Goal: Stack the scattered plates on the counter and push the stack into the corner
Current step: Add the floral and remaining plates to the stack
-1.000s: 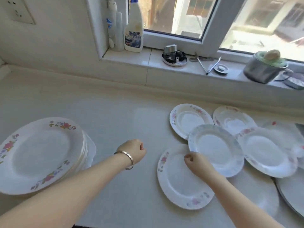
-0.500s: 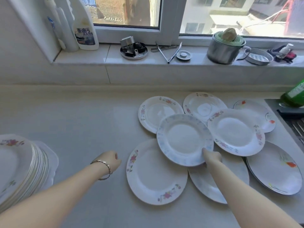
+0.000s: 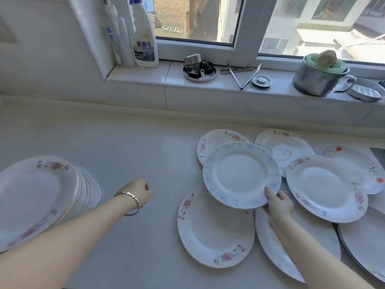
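The right grip (image 3: 278, 206) pinches the near rim of the blue-rimmed plate (image 3: 239, 174); the left grip (image 3: 139, 192) is curled, holding nothing, over the bench (image 3: 129, 147).

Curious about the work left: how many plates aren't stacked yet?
8 plates: blue-rimmed plate in right hand; two back plates; two right-side plates; three front plates. More may hide underneath.

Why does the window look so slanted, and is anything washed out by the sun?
Head view: wide-angle lens slants the white window frame and tiled sill; sunlight bleaches the buildings outside; the blue-speckled round plate shows soft sheen.
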Tool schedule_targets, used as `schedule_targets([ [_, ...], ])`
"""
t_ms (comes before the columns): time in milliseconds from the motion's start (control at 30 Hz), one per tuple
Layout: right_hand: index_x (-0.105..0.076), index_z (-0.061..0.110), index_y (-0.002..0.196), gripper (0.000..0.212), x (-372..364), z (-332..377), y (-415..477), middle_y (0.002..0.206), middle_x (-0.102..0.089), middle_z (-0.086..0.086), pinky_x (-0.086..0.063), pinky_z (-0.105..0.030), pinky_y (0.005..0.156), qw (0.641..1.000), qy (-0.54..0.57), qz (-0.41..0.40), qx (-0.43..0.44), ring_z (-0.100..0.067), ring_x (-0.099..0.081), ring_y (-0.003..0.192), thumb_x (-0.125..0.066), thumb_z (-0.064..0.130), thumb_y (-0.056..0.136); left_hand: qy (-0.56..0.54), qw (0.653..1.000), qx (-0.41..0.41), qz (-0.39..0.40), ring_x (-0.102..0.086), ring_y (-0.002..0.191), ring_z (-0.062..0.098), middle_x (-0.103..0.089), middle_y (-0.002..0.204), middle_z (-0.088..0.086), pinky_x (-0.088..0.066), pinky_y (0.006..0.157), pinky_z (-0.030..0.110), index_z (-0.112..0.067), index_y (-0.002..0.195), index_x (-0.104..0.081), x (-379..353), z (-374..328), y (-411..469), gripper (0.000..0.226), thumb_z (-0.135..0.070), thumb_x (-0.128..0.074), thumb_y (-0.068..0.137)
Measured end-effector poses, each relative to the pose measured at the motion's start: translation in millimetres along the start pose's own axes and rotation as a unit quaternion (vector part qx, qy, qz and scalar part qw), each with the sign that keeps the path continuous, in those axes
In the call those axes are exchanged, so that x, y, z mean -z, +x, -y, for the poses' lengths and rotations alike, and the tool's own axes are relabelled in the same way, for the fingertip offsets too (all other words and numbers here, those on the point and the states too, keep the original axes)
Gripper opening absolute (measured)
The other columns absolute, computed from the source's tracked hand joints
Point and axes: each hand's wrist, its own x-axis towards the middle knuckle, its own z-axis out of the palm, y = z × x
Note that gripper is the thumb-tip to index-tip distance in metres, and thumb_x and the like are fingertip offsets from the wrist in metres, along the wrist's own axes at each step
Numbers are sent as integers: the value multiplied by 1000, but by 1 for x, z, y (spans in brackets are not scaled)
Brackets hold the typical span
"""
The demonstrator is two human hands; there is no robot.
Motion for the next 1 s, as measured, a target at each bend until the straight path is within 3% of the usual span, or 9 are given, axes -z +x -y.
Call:
schedule_targets([
  [167, -56, 7, 103, 12, -67, 10, -40, 82, -62, -3, -56, -26, 47, 985, 104, 130, -51, -18, -59, 71, -53, 9, 92, -38, 998, 3, -59, -63, 81, 28, -57, 68, 2, -49, 78, 30, -22, 62, -40, 51, 43, -13, 25, -15, -44, 85],
  [333, -59, 10, 87, 11, -149, 12, -96, 57, -72, 6, -55, -20, 45, 954, 114, 274, -45, -7, -68, 50, -51, 9, 93, -53, 988, 56, -131, -64, 84, 27, -61, 79, 6, -45, 70, 30, -20, 68, -45, 104, 118, -43, 21, -17, -41, 88],
  [433, -60, 7, 88, 7, -193, 7, -131, 61, -73, 1, -56, -21, 46, 942, 68, 328, -34, -13, -69, 54, -55, 11, 91, -59, 980, 102, -159, -61, 73, 25, -69, 86, 16, -44, 67, 30, -16, 72, -48, 116, 179, -63, 18, -18, -41, 88],
  [567, -58, 10, 77, 14, -243, -12, -185, 74, -59, -8, -53, -17, 43, 933, -38, 357, -11, -19, -56, 63, -56, 11, 91, -84, 965, 164, -187, -68, 87, 30, -71, 93, 15, -49, 76, 31, -19, 62, -43, 118, 247, -90, 25, -17, -46, 87],
  [667, -57, 10, 73, 16, -270, -32, -221, 70, -56, -7, -52, -17, 41, 921, -98, 376, -1, -18, -54, 60, -57, 11, 90, -92, 956, 209, -184, -62, 80, 26, -65, 74, 6, -38, 63, 25, -19, 65, -45, 113, 286, -105, 22, -17, -47, 87],
  [800, -58, 10, 72, 16, -296, -55, -260, 69, -58, -8, -51, -18, 38, 906, -148, 396, 1, -19, -55, 59, -60, 10, 88, -110, 947, 244, -176, -57, 75, 24, -52, 60, -3, -37, 65, 24, -20, 65, -44, 105, 323, -115, 22, -19, -46, 88],
  [1000, -56, 6, 73, 16, -315, -80, -287, 71, -57, -11, -53, -20, 40, 903, -177, 392, -14, -22, -56, 60, -59, 9, 88, -156, 940, 244, -178, -69, 85, 27, -72, 89, 10, -52, 79, 32, -20, 64, -45, 100, 356, -113, 22, -18, -48, 86],
])
